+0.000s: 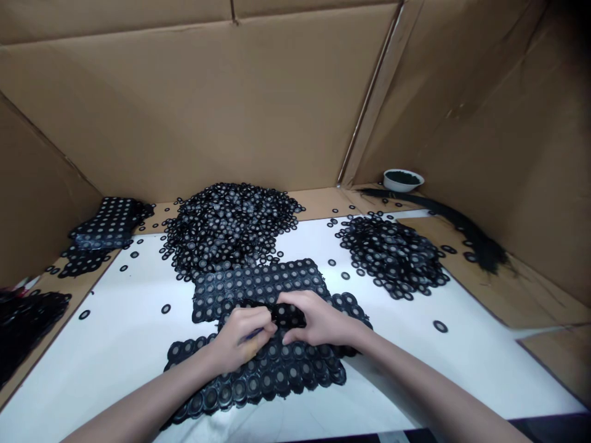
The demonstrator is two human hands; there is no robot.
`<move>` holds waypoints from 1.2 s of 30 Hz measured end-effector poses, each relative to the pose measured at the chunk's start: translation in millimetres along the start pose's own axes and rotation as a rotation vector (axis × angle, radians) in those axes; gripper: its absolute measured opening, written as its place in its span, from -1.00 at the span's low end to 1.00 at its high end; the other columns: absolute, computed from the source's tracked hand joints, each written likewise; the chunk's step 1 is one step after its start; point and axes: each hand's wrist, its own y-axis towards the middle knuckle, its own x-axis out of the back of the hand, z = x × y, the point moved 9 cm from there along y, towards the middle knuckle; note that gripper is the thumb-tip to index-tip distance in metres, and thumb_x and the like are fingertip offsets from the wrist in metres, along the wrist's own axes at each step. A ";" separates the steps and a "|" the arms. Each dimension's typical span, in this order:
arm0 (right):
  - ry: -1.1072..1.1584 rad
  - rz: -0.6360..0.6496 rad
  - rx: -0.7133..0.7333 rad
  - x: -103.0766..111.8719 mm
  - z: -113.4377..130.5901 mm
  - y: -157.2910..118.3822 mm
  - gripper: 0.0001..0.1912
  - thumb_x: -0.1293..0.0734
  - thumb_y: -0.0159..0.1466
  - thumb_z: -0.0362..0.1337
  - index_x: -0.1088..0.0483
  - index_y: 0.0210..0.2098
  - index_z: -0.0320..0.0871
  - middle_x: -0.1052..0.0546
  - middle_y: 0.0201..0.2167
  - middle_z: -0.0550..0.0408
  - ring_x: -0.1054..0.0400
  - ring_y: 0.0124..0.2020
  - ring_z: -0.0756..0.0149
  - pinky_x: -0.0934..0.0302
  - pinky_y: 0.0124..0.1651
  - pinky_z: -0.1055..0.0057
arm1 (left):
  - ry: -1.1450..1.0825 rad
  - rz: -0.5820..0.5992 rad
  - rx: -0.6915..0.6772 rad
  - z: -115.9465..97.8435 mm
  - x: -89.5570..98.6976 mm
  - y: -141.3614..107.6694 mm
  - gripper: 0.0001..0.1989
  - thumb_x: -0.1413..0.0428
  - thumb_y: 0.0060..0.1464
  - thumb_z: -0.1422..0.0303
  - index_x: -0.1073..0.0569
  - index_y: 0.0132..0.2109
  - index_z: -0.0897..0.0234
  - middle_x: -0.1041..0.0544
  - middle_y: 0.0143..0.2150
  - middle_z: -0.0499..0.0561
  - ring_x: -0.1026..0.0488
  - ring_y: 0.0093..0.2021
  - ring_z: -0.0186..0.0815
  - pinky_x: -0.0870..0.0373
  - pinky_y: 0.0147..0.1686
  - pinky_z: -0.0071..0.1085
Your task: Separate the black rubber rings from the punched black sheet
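Observation:
On the white board in front of me lie black sheets made of rows of round discs with grey centres, a front sheet [293, 372] and a rear sheet [258, 281]. Between them, my right hand [316, 317] grips a raised, folded strip of black discs [289, 315] with thumb and fingers. My left hand [244, 337] is closed in a pinch at the strip's left end. Part of a thin dark blue tool [253, 334] shows between its fingers; the tip is hidden. Both wrists pass over the front sheet's area.
Behind the sheets rises a large pile of loose black rings [226, 221]; a smaller pile [392, 255] lies right. Stacked disc sheets [106, 221] sit far left. A white bowl [402, 181] and a bundle of black strands [455, 218] are back right. Cardboard walls [198, 111] surround the board.

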 end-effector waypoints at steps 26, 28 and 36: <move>0.147 0.041 -0.031 -0.5 0.6 0.4 -0.63 -0.50 -0.01 -0.22 -0.31 -0.29 -0.14 -0.41 -0.35 0.21 -0.28 -0.31 0.33 -0.08 -0.28 0.48 | -0.039 0.035 -0.148 -16.1 -0.1 -3.8 -0.81 0.03 0.15 0.53 -0.31 -0.44 0.33 -0.37 -0.54 -0.07 -0.29 -0.52 -0.45 -0.14 -0.46 -0.54; 0.146 0.046 -0.015 -1.3 2.1 0.4 -0.65 -0.50 0.00 -0.21 -0.31 -0.31 -0.14 -0.40 -0.37 0.22 -0.27 -0.33 0.34 -0.07 -0.30 0.49 | -0.038 0.048 -0.135 -16.7 -1.2 -3.1 -0.79 0.06 0.17 0.51 -0.30 -0.45 0.33 -0.36 -0.54 -0.06 -0.29 -0.52 -0.45 -0.14 -0.46 -0.54; 0.173 0.070 0.012 -3.7 4.3 2.1 -0.65 -0.51 -0.03 -0.29 -0.27 -0.37 -0.16 -0.35 -0.44 0.27 -0.23 -0.40 0.41 -0.01 -0.40 0.53 | 0.023 0.116 -0.090 -22.7 -11.9 -2.1 -0.79 0.14 0.19 0.52 -0.24 -0.42 0.31 -0.32 -0.49 -0.05 -0.24 -0.48 -0.42 -0.10 -0.46 -0.52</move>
